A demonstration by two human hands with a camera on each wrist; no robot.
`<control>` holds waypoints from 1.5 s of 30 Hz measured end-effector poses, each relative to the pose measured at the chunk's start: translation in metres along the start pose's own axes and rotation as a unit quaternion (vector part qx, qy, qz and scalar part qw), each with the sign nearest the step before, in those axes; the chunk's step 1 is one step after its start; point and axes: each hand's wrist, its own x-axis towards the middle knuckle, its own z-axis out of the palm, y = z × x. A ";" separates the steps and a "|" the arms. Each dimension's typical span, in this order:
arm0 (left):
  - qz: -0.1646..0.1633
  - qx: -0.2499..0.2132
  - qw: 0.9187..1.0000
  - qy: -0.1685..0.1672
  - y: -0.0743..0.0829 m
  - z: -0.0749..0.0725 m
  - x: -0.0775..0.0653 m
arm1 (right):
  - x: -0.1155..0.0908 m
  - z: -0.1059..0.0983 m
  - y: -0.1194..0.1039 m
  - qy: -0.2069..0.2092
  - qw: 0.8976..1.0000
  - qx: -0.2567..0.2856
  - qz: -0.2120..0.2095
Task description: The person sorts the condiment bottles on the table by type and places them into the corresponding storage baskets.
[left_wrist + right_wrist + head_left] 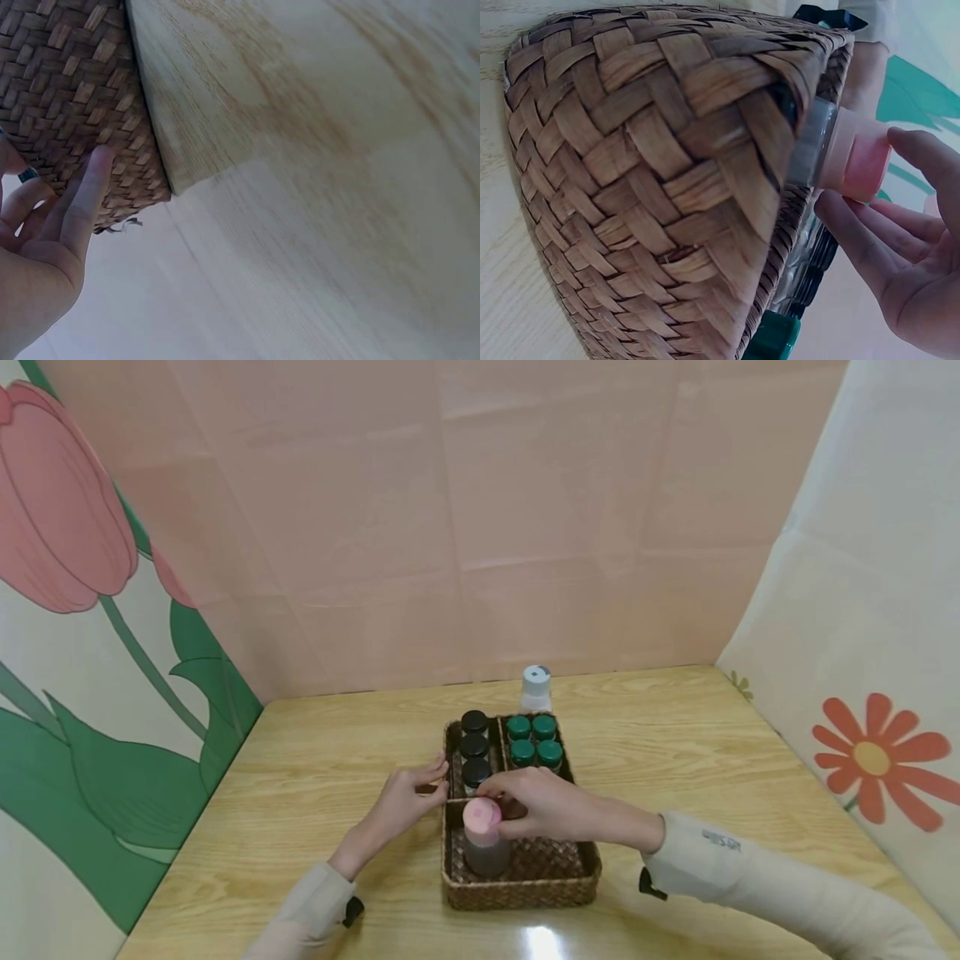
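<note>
A clear jar with a pink cap (482,816) stands upright in the front left of a woven basket (525,893). My right hand (543,804) reaches over the basket and pinches the pink cap between thumb and fingers. In the right wrist view, the thumb and fingers of that hand (922,240) lie on opposite sides of the cap (862,156). My left hand (405,802) touches the basket's left wall from outside. Its fairly straight finger rests against the weave (82,90) in the left wrist view.
Black-capped jars (474,746) fill the basket's back left compartment, and green-capped jars (522,752) stand in its back right one. A white-capped bottle (536,687) stands behind the basket on the wooden table (337,752). Fabric sheets hang around the table.
</note>
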 end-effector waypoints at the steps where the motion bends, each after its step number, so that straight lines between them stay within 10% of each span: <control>1: -0.001 0.001 1.000 0.000 0.000 0.000 0.000 | 0.000 -0.001 0.000 0.002 1.000 0.002 -0.002; 19: 0.006 -0.009 1.000 0.002 -0.001 -0.001 -0.001 | 0.003 -0.009 0.004 0.115 0.990 -0.041 -0.068; 45: 0.009 -0.013 1.000 0.001 0.001 -0.001 -0.001 | 0.006 -0.024 0.022 0.122 0.991 -0.055 -0.018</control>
